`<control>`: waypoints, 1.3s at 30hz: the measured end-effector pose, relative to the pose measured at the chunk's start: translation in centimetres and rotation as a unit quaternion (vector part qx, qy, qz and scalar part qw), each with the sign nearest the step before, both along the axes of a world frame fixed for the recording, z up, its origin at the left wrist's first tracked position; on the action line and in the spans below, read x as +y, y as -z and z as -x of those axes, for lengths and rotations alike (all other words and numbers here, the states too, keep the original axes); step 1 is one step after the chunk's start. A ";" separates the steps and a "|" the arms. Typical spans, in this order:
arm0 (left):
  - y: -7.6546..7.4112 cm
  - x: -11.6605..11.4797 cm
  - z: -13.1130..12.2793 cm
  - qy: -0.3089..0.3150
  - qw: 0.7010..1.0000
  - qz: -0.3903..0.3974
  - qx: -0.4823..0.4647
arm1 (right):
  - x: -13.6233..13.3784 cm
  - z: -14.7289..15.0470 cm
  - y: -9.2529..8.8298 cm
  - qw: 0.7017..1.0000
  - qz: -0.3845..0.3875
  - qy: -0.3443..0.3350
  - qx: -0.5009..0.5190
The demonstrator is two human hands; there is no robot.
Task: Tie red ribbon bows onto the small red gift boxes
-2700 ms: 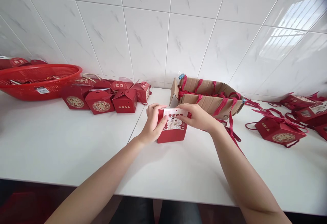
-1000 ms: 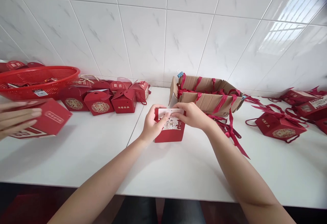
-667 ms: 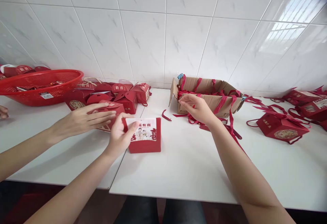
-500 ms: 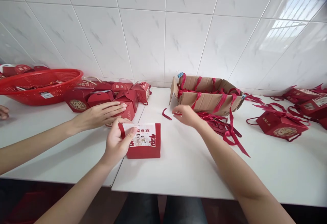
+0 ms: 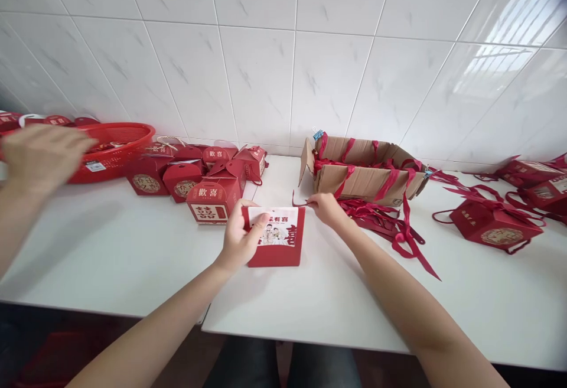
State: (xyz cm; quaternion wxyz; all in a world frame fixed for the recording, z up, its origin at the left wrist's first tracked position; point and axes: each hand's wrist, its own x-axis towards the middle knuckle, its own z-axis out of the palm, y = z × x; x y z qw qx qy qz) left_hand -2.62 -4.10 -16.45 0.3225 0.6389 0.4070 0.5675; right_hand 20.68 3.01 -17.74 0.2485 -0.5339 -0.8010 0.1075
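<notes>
At the table (image 5: pixel 345 305), left hand (image 5: pixel 241 237) gripping red box (image 5: pixel 274 257), right hand (image 5: pixel 326 208) pinching red strap (image 5: pixel 299 204) — loose earlier

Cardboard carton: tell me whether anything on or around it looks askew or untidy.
The carton has its left flap splayed outward, red ribbons drape unevenly over its front, and more lie in a tangled pile on the table, looking untidy. I see no spill.

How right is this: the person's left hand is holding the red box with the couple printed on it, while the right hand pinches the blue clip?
One part is wrong: the head view shows the right hand pinching a red strap, not the blue clip, which is on the carton. The left hand is indeed holding the red box.
</notes>
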 end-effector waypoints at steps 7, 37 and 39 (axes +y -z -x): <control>0.3 2.6 -4.8 0.016 0.999 -0.042 -0.003 | -5.0 -2.5 -7.9 0.934 -0.097 0.026 0.344; 0.6 3.3 -5.8 0.076 0.996 -0.020 -0.038 | -4.9 0.5 -3.9 0.921 -0.037 -0.143 0.360; 0.6 3.2 -5.8 0.076 0.996 -0.025 -0.032 | -5.0 0.5 -3.9 0.923 -0.045 -0.142 0.354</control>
